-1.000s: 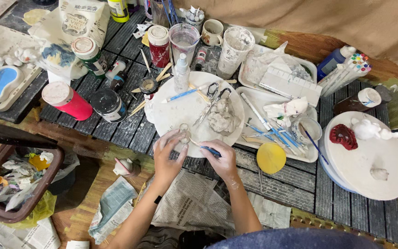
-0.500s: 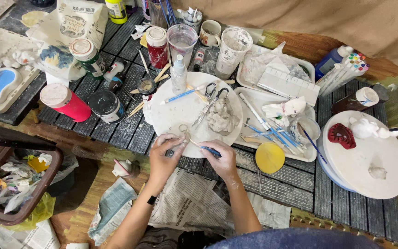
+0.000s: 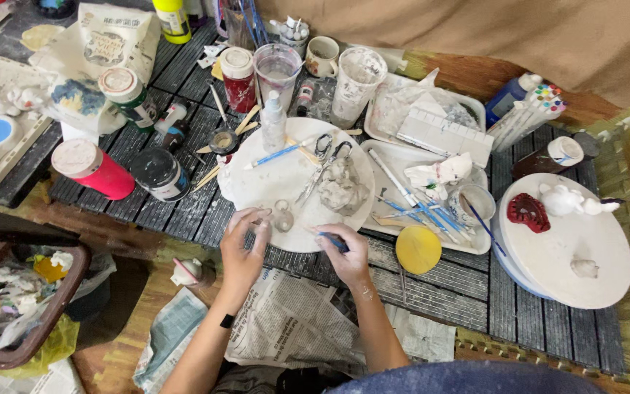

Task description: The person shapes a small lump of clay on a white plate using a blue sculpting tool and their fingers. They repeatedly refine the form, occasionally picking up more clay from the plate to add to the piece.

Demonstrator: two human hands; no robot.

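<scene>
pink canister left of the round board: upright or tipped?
Tipped. The pink canister lies on its side on the slatted table, its pale lid facing up-left, beside a dark jar.

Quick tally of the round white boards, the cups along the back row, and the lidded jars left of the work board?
Round white boards: 2 — work board, right board
Back-row cups: 3 — clear cup, mug, smeared cup
Lidded jars: 3 — pink jar, dark jar, green jar
Total: 8
</scene>
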